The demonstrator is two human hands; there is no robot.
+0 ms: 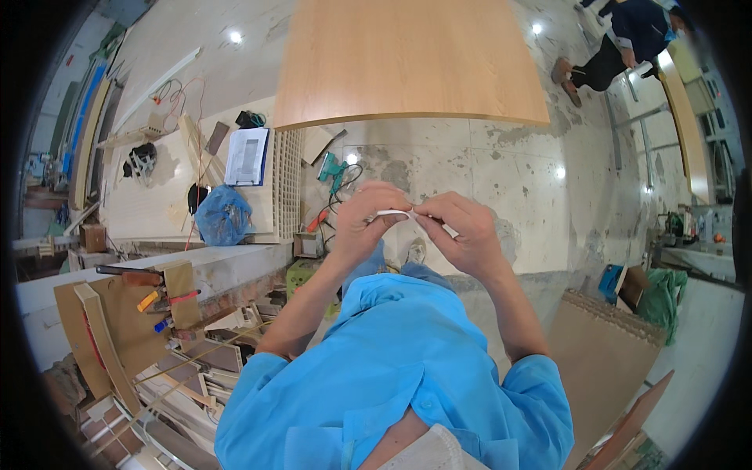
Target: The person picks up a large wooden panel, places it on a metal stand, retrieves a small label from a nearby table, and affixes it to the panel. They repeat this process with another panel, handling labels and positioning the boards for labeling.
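Both hands meet in front of my chest, above the floor and short of a large wood-grain panel. A small, thin white strip (392, 212) runs between them; whether it is paper, tape or plastic I cannot make out. My left hand (368, 219) pinches it between thumb and fingers. At the other end my right hand (462, 231) also pinches it, fingertips close to the left ones. Beyond the hands lies the wood-grain panel (415, 63), its near edge facing me. A green power tool (333, 172) with a dark cord rests left of my hands.
On the left, a pale board stack (149, 204) carries a clipboard (247, 157) and a blue plastic bag (223, 216). Wood offcuts (211, 360) lie piled lower left. A brown board (603, 352) leans at right beside a green bag (664, 301). Another person (627, 47) is far right.
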